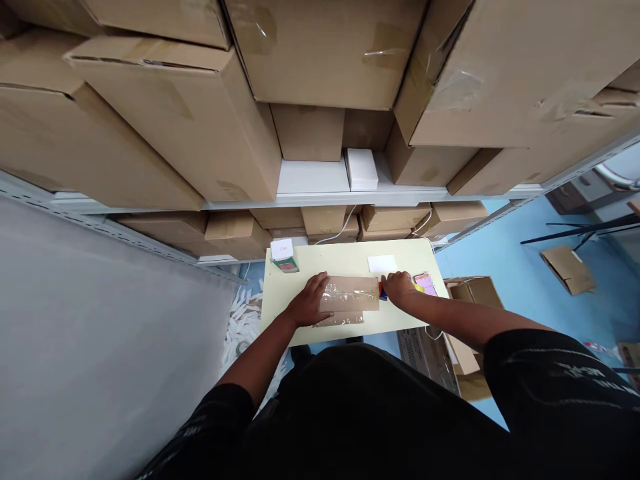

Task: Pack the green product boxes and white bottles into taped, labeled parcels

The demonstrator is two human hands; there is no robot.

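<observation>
On the pale yellow table (305, 333), a flat brown carton (349, 303) lies between the two hands, its long side running left to right. Clear, shiny tape (345, 289) covers part of its upper face. A narrower brown flap or second piece (345, 319) shows along the near edge; which of the two cannot be told.

Left hand (311, 300): spread, thumb apart from fingers, touching the carton's left end. How hard it presses cannot be told.

Right hand (399, 288): closed around a blue-and-red tool (383, 294), mostly hidden by the fingers, just beside the carton's right end. Contact between tool and carton is unclear.

Also on the table: a white card (381, 264) beyond the carton, near the right hand; a phone (426, 285) with a lit screen beside the right wrist; a small white-and-green box (285, 256) at the far left corner, apart from the left hand. Beyond the table, a shelf (313, 177) bears large cardboard boxes (330, 53).
</observation>
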